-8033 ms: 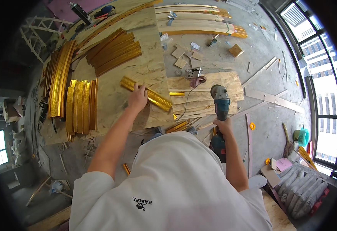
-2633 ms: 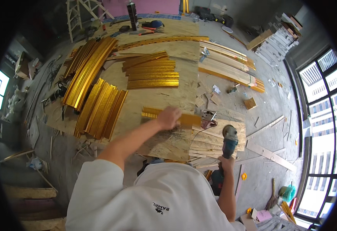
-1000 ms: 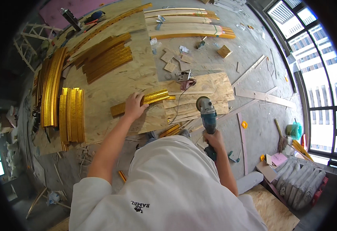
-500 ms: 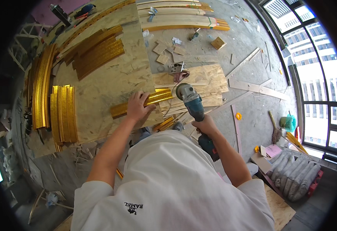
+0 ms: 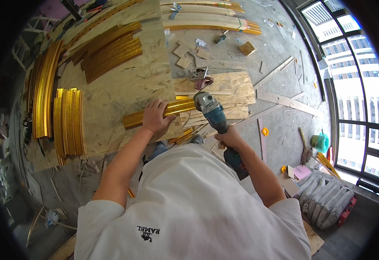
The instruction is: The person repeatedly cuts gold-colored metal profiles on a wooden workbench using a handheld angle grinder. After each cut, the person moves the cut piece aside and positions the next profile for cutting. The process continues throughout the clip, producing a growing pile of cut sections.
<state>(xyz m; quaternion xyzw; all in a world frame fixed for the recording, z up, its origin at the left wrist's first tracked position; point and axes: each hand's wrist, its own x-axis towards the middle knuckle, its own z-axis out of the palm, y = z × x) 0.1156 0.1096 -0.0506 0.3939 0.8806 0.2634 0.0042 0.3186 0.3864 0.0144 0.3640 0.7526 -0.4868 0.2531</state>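
Note:
My left hand (image 5: 156, 116) is wrapped over a gold moulding strip (image 5: 182, 106) and presses it to the board tabletop. The strip's right end sticks out past the table's edge. In my right hand (image 5: 229, 137) is a teal cordless angle grinder (image 5: 215, 117), gripped round its body, with the battery end toward me. Its metal head (image 5: 204, 101) is at the strip's overhanging end. The disc is mostly hidden behind the head, so I cannot tell whether it touches the strip.
Gold strips (image 5: 69, 121) lie in stacks on the board table (image 5: 105, 104), with browner ones (image 5: 111, 56) farther back. Wood offcuts (image 5: 287, 103) and long mouldings (image 5: 207, 21) cover parts of the floor. Grey bags (image 5: 323, 195), a broom (image 5: 304, 149) and a green bucket (image 5: 320, 141) stand right.
The grinder's head has turned and come closer to the strip's end, so its disc shows less. My left hand stays on the strip. The whole view has shifted slightly.

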